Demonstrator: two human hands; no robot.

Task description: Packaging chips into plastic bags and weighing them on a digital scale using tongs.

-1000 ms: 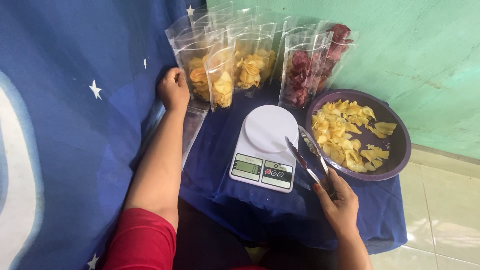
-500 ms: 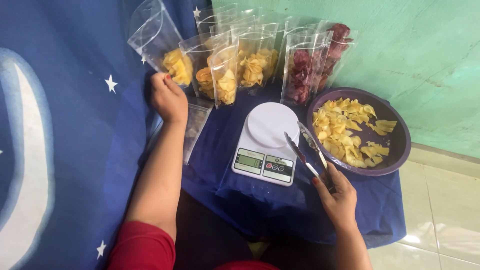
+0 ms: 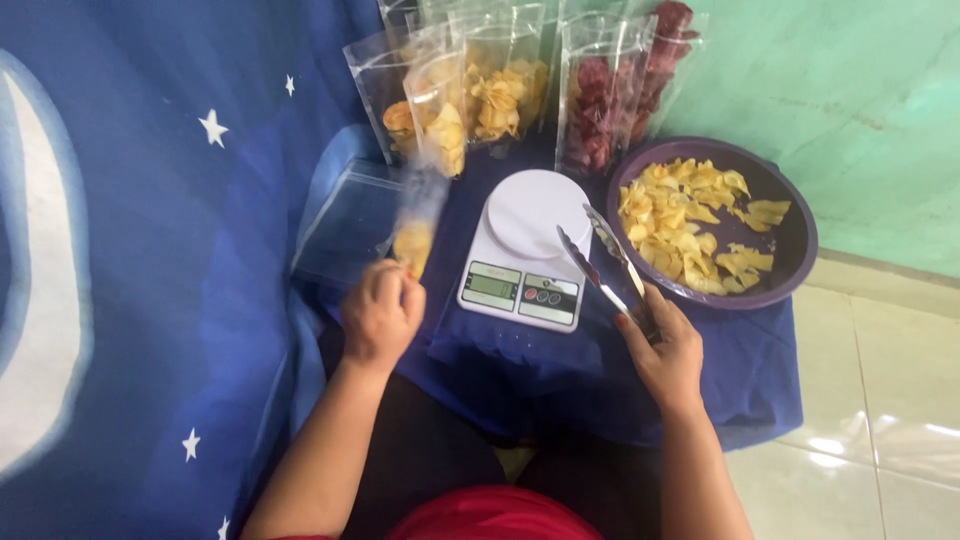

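A clear pouch (image 3: 415,225) partly filled with yellow chips is gripped by the closed fingers of the left hand (image 3: 383,312) near the worktop's left edge, beside the white scale (image 3: 524,248), whose pan is bare. Filled pouches (image 3: 480,95) stand along the back edge. Metal tongs (image 3: 603,262), slightly parted, are held by the right hand (image 3: 662,350). Many chips are left in the purple bowl (image 3: 790,215).
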